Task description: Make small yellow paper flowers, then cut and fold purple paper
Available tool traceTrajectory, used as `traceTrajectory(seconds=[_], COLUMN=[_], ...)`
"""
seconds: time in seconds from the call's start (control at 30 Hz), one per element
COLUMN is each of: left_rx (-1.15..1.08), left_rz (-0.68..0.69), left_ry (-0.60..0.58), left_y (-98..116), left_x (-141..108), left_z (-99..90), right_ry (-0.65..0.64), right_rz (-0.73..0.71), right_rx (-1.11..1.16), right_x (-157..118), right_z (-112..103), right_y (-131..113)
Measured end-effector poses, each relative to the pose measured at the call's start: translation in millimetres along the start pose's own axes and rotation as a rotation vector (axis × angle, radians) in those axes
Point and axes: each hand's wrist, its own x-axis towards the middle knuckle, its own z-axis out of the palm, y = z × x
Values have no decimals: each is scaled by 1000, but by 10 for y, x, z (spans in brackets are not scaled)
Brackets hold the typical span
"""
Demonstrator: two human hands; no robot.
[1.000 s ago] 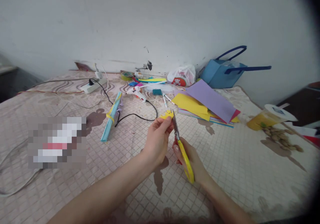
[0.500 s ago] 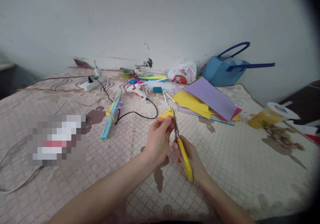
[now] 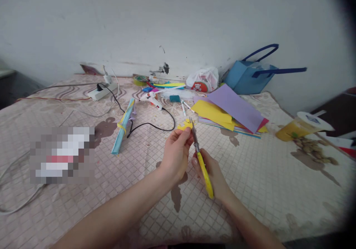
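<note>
My left hand pinches a small piece of yellow paper between thumb and fingers, above the middle of the table. Wrapped round the yellow handles of a pair of scissors is my right hand. The metal blades point away from me and lie against the edge of the yellow paper, close to my left fingertips. Small yellow scraps show around the paper; which of them are loose I cannot tell. Left of my hands lies a folded light-blue paper strip with yellow and purple curls on it.
A white glue gun with a black cord lies beyond my hands. Sheets of coloured paper are stacked to the right, before a blue bag. A drink cup stands far right beside peanuts. A power strip sits back left.
My hands, the scissors and the yellow paper stay in nearly the same place. The whole view has shifted very slightly.
</note>
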Motion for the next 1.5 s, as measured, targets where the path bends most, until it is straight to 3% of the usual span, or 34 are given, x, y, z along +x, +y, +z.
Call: traceTrajectory(seconds=[0.97, 1.5], left_rx=[25, 101], left_rz=[-15, -74], left_ry=[-32, -48], left_y=[25, 147], left_x=[6, 30], left_z=[-49, -136], right_ry=[-25, -32], right_rz=[38, -6], right_rx=[-51, -242], right_x=[-23, -23], right_z=[-68, -180], right_y=[-45, -85])
